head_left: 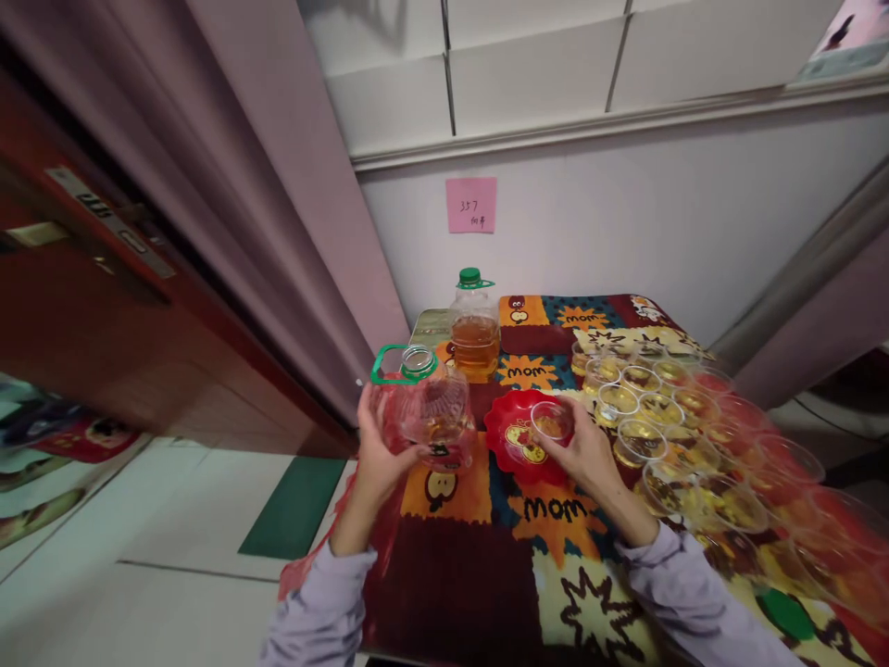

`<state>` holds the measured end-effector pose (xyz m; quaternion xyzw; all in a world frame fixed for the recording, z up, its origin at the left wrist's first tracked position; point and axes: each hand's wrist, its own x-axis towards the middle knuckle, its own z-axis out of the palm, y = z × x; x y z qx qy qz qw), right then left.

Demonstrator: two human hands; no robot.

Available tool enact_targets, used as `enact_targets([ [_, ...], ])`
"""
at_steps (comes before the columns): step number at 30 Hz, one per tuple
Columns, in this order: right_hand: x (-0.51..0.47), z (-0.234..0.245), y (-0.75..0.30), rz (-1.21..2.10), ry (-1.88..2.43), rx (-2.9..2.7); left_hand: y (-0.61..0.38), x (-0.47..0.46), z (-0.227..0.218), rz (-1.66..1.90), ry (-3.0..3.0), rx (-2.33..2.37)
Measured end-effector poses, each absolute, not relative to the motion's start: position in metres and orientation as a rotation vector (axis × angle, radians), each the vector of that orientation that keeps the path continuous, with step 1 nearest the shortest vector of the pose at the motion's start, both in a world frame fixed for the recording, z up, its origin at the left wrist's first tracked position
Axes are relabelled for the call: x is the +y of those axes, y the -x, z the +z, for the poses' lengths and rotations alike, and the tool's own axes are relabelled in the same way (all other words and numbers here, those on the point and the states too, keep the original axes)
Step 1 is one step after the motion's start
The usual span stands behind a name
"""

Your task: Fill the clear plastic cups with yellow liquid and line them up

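My left hand [381, 443] grips a clear plastic jug [434, 408] with a green handle and an uncapped mouth. Only a little amber liquid shows low inside it. With my right hand [580, 449] I hold a clear plastic cup [552, 421] by its side, over a red scalloped plate [504, 435] printed with a yellow figure. Whether the cup touches the plate I cannot tell. Right of that hand stand several clear cups [639, 440] of yellowish liquid, close together in rows.
A second jug [476, 333], green-capped and partly full of amber liquid, stands at the back of the patterned tablecloth [458, 593]. A green cap [784, 613] lies at the near right. Behind is a wall with a pink note [471, 206]; a curtain [298, 204] hangs at left.
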<state>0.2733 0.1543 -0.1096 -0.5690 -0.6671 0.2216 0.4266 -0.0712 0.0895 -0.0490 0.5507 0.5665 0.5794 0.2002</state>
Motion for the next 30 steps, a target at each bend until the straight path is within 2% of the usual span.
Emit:
enact_targets([
  [7, 0.154, -0.123, -0.266, 0.511, 1.493, -1.703, 0.047, 0.105, -0.033, 1.642, -1.447, 1.739],
  [12, 0.157, -0.131, -0.266, 0.544, 1.493, -1.73, 0.042, 0.123, 0.001, 1.688, -1.535, 1.829],
  [19, 0.159, -0.137, -0.266, 0.57, 1.534, -1.745, 0.034, 0.138, 0.041, 1.471, -1.635, 1.742],
  [30, 0.159, -0.126, -0.26, 0.641, 1.576, -1.763, 0.02, 0.132, 0.043, 1.483, -1.555, 1.761],
])
